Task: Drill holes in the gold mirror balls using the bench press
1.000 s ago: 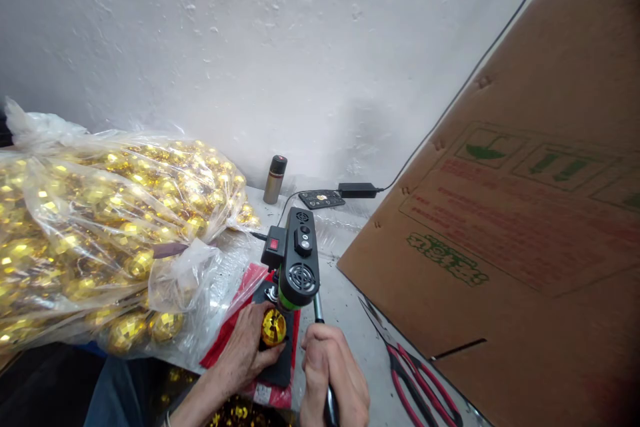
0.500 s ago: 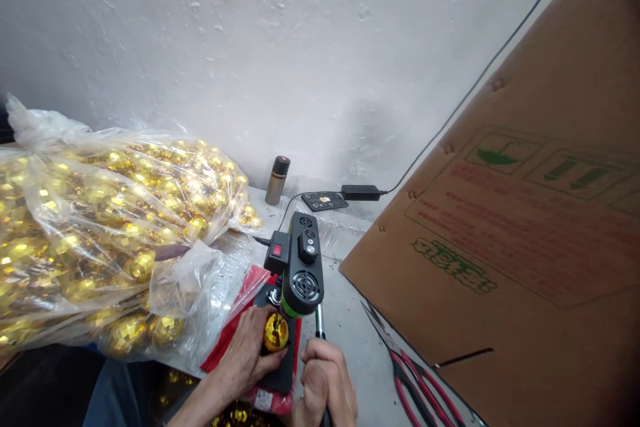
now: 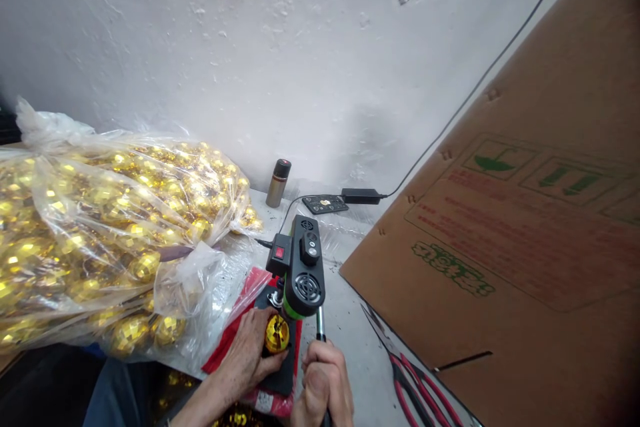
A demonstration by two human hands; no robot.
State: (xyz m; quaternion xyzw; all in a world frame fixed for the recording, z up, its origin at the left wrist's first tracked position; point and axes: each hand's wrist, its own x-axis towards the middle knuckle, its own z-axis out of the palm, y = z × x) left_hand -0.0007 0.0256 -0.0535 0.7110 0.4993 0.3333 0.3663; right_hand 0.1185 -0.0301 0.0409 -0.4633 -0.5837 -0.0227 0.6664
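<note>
My left hand (image 3: 249,347) grips a shiny gold faceted ball (image 3: 277,333) between thumb and fingers. The ball sits under the head of a small black bench drill press (image 3: 306,267), over its dark base plate (image 3: 280,377). Whether the tool's tip touches the ball is hard to make out. Wrapped in a fist, my right hand (image 3: 325,380) holds the lever handle (image 3: 321,323) on the machine's right side. Red cloth or plastic (image 3: 220,353) lies beneath the base.
A big clear bag (image 3: 115,227) of gold balls fills the left. Red-handled shears (image 3: 415,380) lie at right beside a tall cardboard box (image 3: 525,247). Behind the machine are a spray can (image 3: 279,183), a black patterned phone-like slab (image 3: 325,204) and a power adapter (image 3: 361,196) with its cord.
The view has shifted very slightly. My left hand stays on the gold ball and my right hand on the lever, with almost no visible movement.
</note>
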